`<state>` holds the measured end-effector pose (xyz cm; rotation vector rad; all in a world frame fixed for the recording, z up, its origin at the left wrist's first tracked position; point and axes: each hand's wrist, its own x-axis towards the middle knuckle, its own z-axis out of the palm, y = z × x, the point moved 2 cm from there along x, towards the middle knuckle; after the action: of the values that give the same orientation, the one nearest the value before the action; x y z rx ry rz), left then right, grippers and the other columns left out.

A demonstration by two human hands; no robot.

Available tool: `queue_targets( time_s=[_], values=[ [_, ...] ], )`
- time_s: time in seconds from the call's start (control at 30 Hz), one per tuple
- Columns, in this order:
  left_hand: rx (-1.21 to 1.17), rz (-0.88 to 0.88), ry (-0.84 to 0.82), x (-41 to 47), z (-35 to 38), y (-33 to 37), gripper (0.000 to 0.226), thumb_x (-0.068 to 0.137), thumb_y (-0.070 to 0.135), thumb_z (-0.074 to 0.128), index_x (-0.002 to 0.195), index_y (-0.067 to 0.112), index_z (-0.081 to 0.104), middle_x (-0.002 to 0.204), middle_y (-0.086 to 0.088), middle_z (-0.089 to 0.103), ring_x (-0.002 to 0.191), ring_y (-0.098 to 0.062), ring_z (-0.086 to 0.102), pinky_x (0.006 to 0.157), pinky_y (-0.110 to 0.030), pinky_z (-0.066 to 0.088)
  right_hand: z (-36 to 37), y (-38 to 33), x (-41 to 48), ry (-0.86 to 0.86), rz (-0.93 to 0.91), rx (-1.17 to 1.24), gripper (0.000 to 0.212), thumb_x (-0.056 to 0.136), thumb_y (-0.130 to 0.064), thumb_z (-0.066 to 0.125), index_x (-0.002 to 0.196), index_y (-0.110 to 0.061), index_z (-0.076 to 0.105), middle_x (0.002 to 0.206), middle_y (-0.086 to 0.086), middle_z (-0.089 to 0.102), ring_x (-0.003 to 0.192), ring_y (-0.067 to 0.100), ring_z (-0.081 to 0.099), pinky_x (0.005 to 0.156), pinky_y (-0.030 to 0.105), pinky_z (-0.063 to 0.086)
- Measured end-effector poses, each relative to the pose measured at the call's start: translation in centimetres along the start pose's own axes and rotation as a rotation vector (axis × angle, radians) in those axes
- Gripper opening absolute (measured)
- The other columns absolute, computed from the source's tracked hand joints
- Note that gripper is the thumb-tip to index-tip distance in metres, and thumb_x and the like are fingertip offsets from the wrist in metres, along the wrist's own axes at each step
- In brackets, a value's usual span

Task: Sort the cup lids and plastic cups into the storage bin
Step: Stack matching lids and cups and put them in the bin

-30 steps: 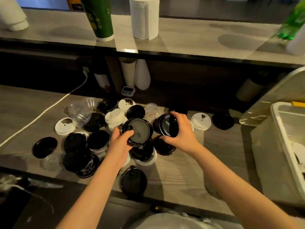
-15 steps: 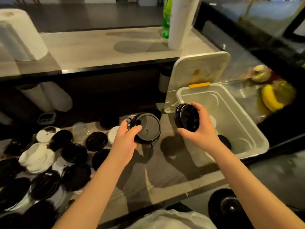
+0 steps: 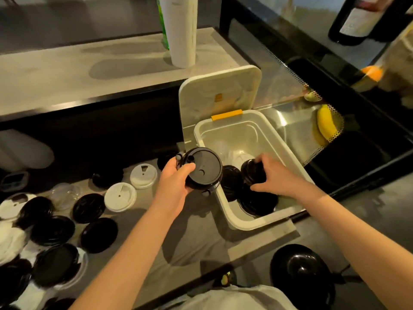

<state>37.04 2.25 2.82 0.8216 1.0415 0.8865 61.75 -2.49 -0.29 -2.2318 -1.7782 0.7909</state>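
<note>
Lids [image 3: 252, 173] in right hand [image 3: 278, 178], inside bin [image 3: 243, 223]

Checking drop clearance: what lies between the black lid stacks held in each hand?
Head view: the white plastic storage bin's rim, then one round black plastic lid lying inside it.

One bin [image 3: 245, 225] has two black lids [image 3: 231, 181] lying inside. The left hand [image 3: 176, 186] and right hand [image 3: 279, 177] each hold black lids, number unclear. The counter [image 3: 201, 247] carries two whole white lids [image 3: 120, 196], at least seven black ones, and more blurred at left.
</note>
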Motion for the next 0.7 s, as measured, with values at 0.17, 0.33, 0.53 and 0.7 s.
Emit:
queue_targets(
  time_s=[0.17, 0.33, 0.53, 0.7],
  values=[
    [-0.014, -0.001, 0.057, 0.5, 0.4, -0.1, 0.022, 0.094, 0.004, 0.046, 0.11, 0.017, 0.057, 0.114, -0.007, 0.065, 0.108, -0.023, 0.061, 0.088, -0.043, 0.052, 2.0, -2.4, 3.2, -0.098, -0.203, -0.156, 0.068, 0.071, -0.039, 0.074, 0.125, -0.022, 0.037, 0.125, -0.001, 0.044, 0.11, 0.019, 0.046, 0.088, 0.035, 0.047],
    [-0.021, 0.01, 0.118, 0.5, -0.1, 0.0, 0.027, 0.094, 0.005, 0.046, 0.119, 0.012, 0.054, 0.115, -0.009, 0.065, 0.105, -0.022, 0.062, 0.083, -0.041, 0.053, 3.8, -3.6, 5.2, -0.152, -0.356, -0.391, 0.072, 0.069, -0.046, 0.074, 0.125, -0.021, 0.037, 0.124, 0.002, 0.04, 0.105, 0.025, 0.048, 0.08, 0.036, 0.045],
    [-0.029, 0.011, 0.149, 0.4, 0.0, -0.5, 0.033, 0.094, 0.005, 0.047, 0.126, 0.008, 0.05, 0.117, -0.01, 0.064, 0.104, -0.022, 0.063, 0.083, -0.04, 0.054, 4.5, -3.2, 5.4, -0.164, -0.339, -0.436, 0.077, 0.068, -0.056, 0.072, 0.127, -0.023, 0.035, 0.123, 0.002, 0.035, 0.103, 0.026, 0.049, 0.075, 0.036, 0.045],
    [-0.029, 0.019, 0.155, 0.3, 0.2, -0.4, 0.024, 0.094, 0.005, 0.047, 0.115, 0.012, 0.056, 0.11, -0.008, 0.066, 0.103, -0.022, 0.063, 0.085, -0.041, 0.053, 4.5, -2.9, 5.4, -0.174, -0.326, -0.44, 0.073, 0.072, -0.062, 0.065, 0.128, -0.026, 0.035, 0.121, 0.001, 0.035, 0.108, 0.025, 0.043, 0.075, 0.034, 0.038]
  ],
)
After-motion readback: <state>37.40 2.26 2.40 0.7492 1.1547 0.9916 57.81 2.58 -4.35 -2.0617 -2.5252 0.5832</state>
